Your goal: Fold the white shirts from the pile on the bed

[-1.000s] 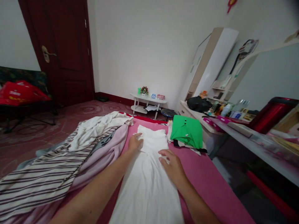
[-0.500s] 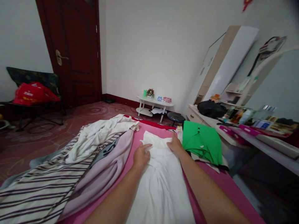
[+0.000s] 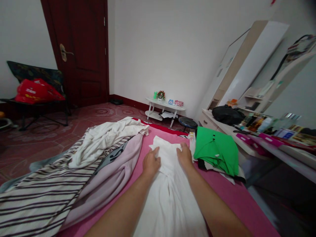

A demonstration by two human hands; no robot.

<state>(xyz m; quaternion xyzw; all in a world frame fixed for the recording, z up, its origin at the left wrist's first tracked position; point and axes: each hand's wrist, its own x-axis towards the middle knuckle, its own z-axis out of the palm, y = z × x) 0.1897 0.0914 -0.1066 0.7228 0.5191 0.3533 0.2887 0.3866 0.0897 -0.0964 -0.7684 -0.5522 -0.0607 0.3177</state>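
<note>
The long white cloth garment (image 3: 170, 191) lies on the flat pink cloth sheet (image 3: 232, 197). Left of the garment are a soft lilac cloth garment (image 3: 116, 171) and, farther left, a black-and-white striped cloth garment (image 3: 44, 197), with a crumpled white cloth bundle (image 3: 98, 143) on top. Right of the garment sits a folded green cloth square (image 3: 217, 151). Well behind it stands a low white oval-topped table (image 3: 164, 103).

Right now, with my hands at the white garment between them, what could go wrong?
The white garment is rumpled along its middle, so folding it like this might set creases.

The green folded garment sits to the right of your right hand, near the edge of the pink sheet; a sideways sweep could perhaps nudge it off.

Your left forearm might drag the lilac garment beside it.
</note>
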